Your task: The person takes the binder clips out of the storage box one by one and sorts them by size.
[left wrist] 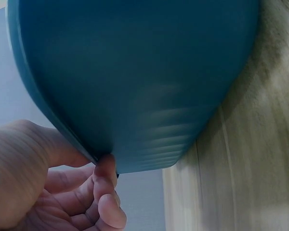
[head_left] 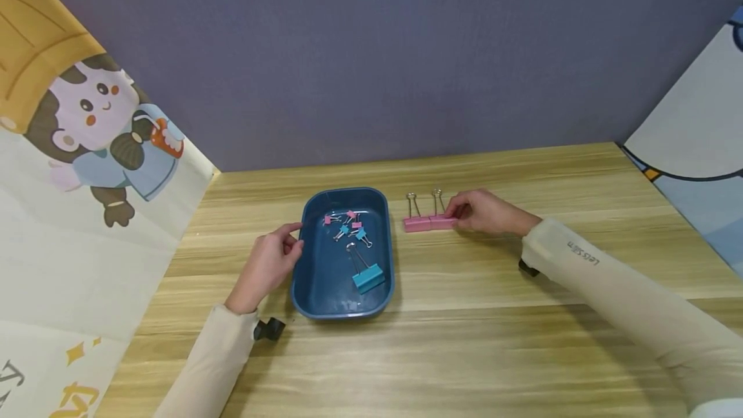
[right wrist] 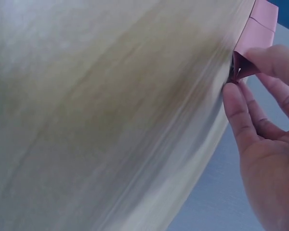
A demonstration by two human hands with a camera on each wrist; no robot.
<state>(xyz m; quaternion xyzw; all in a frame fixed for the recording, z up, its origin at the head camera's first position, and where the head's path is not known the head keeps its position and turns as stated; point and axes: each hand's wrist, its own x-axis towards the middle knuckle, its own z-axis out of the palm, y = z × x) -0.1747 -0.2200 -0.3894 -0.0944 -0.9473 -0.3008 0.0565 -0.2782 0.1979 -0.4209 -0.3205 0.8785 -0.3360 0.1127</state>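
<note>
2 large pink binder clips are lying side by side just right of the blue tray, and the right hand is pinching the right one's end. The left hand is gripping the tray's left rim. Inside the tray are lying 1 large blue clip and several small clips.

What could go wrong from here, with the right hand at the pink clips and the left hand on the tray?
1. The right hand only touches the end of the nearer of two pink binder clips lying side by side; a nudge could push both out of line.
2. The left hand holds the blue tray just by its rim, so a pull might slide it and scatter the small clips inside.
3. The large blue clip could shift with it.
</note>
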